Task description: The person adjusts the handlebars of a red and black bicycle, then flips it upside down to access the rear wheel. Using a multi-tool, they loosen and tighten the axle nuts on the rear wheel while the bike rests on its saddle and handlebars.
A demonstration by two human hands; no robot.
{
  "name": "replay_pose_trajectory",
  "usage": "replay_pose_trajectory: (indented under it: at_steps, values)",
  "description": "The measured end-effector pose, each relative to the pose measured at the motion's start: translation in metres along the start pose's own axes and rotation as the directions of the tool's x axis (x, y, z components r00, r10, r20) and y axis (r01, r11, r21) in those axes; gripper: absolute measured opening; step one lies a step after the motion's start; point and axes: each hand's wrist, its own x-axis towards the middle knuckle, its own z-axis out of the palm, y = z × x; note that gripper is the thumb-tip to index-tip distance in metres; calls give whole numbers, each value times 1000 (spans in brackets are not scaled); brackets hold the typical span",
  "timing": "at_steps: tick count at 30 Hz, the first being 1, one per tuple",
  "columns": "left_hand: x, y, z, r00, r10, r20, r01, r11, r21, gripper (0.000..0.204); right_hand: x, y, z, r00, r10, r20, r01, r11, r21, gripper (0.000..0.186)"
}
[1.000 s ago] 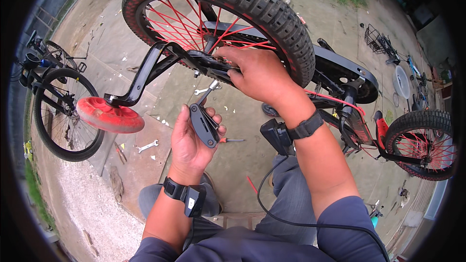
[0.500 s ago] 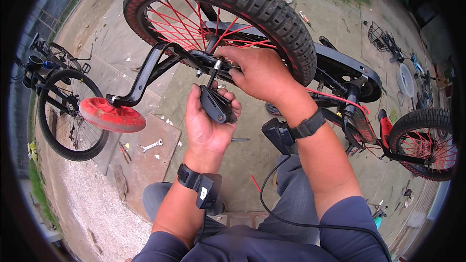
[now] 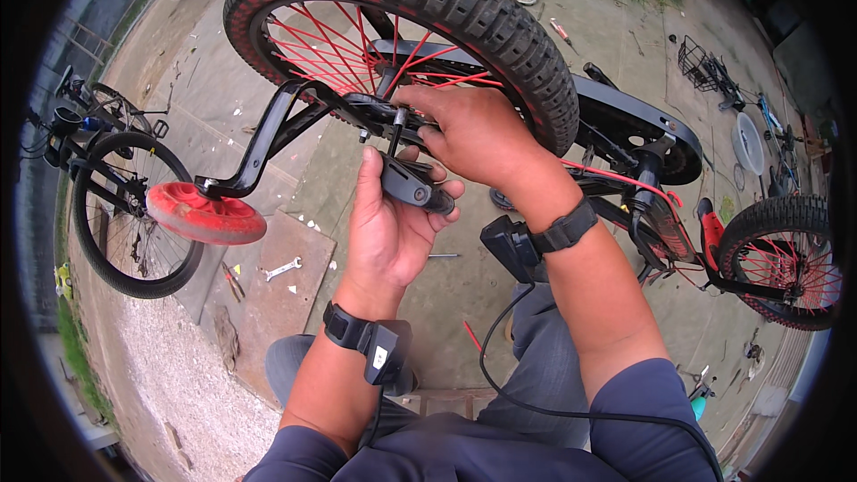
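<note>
1. Since the earlier frame, left hand point(image 3: 386, 223) was raised closer to the axle; folding multi-tool point(image 3: 412, 185) was brought up under the bracket.
2. Left fingers were closed around the multi-tool, one bit pointing up at the training-wheel bracket point(image 3: 268, 134).
3. Right hand point(image 3: 478, 129) fingers were curled, gripping the bracket end by the hub.
4. Rear wheel point(image 3: 500, 18) with red spokes was seen behind both hands.
5. Red training wheel point(image 3: 205, 212) was seen at left, a wrench point(image 3: 282, 269) lying on the ground below.
</note>
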Motion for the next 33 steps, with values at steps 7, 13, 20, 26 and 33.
replay_pose_trajectory:
  at_steps: [7, 13, 20, 26, 33]
  values:
    - [11, 12, -29, 896, 434, 91, -189, 188, 964, 53, 2, -1, 1, 999, -36, -18, 36, 999, -10, 41]
    - [11, 32, -27, 700, 438, 565, -219, -621, 753, 54, 1, 0, 0, 999, -35, -12, 35, 999, -10, 39]
    - [-5, 24, -24, 815, 495, 302, -195, -255, 947, 47, 0, 3, 1, 999, -36, -16, 35, 999, -31, 40]
    - [-8, 12, -9, 984, 161, -78, -105, 871, 481, 40, 0, -1, 0, 999, -32, -9, 32, 999, -22, 40]
    - [-2, 10, -8, 996, 9, -84, -2, 997, 73, 40, 1, 1, 0, 999, -38, -11, 38, 999, -18, 39]
